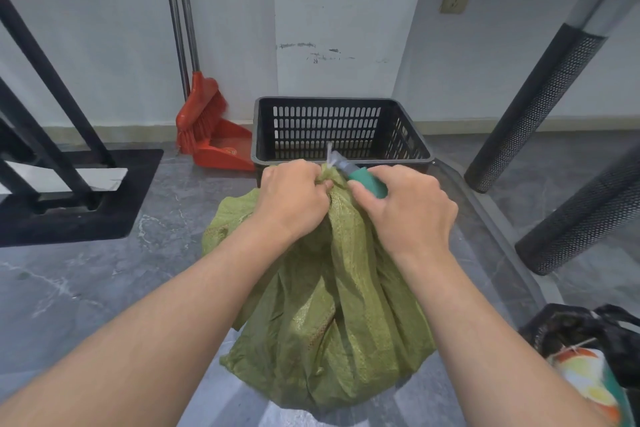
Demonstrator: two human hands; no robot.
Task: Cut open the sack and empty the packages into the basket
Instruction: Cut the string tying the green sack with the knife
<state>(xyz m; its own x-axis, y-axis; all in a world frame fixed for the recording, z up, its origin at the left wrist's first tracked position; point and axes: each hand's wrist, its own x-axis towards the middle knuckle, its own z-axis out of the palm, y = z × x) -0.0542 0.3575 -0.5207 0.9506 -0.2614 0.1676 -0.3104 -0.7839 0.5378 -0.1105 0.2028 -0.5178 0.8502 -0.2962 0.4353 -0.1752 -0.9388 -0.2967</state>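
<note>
A green woven sack (332,305) stands on the grey marbled floor (86,281), directly in front of a black slotted plastic basket (398,135). The basket sits between the sack and the white wall, and no packages can be seen in its visible interior. The sack's neck is gathered into a bunch just short of the basket's near rim.

The left hand (294,198) is clenched around the gathered neck of the sack, pinching the fabric at the top. The right hand (405,208) grips the teal handle of a cutting tool (363,178), with the fingers wrapped around the grip. The tool's pale blade end points up and away toward the basket, and lies against the bunched neck just beside the left hand's fingers. The blade itself is blurred, so whether it has entered the fabric cannot be told. The sack shows no visible opening, and its contents are hidden.

To the left of the basket, an orange broom and dustpan (211,135) lean against the wall. To the right of the sack, at the lower edge of the view, there is a black bag (588,333) holding colourful items.
</note>
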